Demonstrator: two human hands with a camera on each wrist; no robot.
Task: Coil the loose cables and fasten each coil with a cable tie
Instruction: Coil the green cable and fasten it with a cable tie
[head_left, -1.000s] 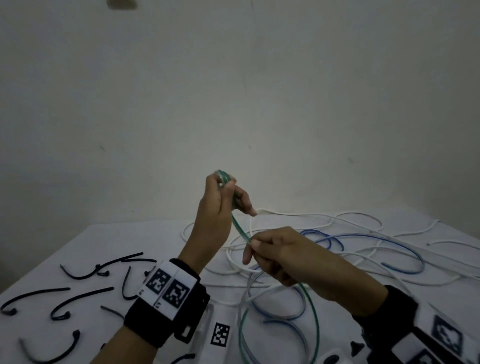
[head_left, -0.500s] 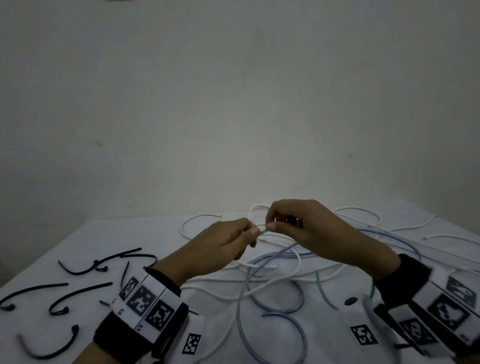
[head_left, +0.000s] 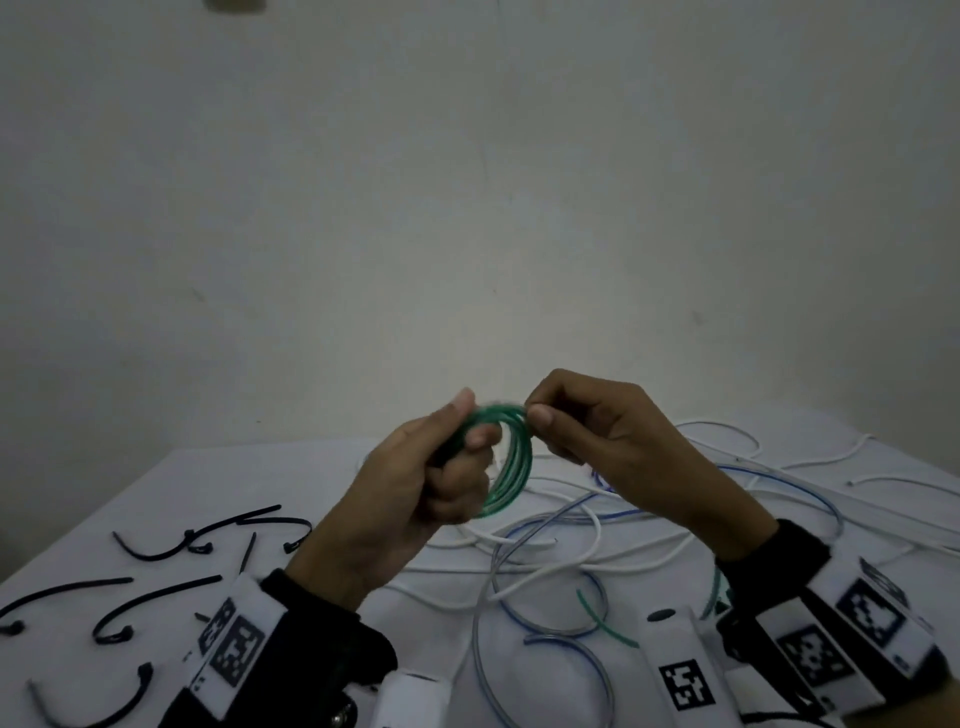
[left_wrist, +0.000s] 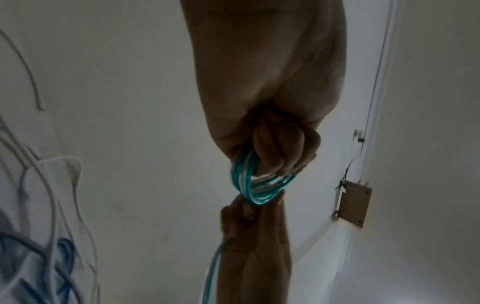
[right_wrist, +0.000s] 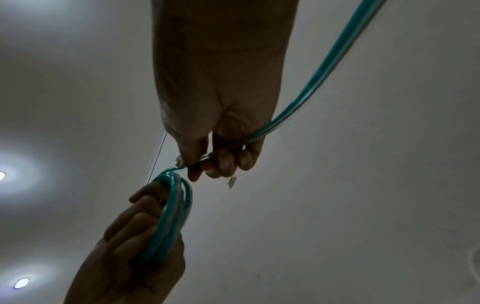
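Observation:
A green cable (head_left: 511, 462) is wound into a small coil of several loops, held up above the table. My left hand (head_left: 441, 467) grips the coil's left side, fingers curled round the loops (left_wrist: 249, 179). My right hand (head_left: 561, 421) pinches the cable at the coil's upper right, between thumb and fingers (right_wrist: 207, 162). From that pinch the loose green strand (right_wrist: 324, 70) runs back along my right wrist, and its free end (head_left: 602, 618) lies on the table. Black cable ties (head_left: 156, 597) lie scattered on the table at the left.
White and blue loose cables (head_left: 597, 530) lie tangled on the white table (head_left: 208, 478) below and right of my hands. A plain wall stands close behind the table. Wrist bands with printed markers sit on both forearms.
Both hands have lifted from low over the table. The green coil now shows between them, with more loops in it than a second ago.

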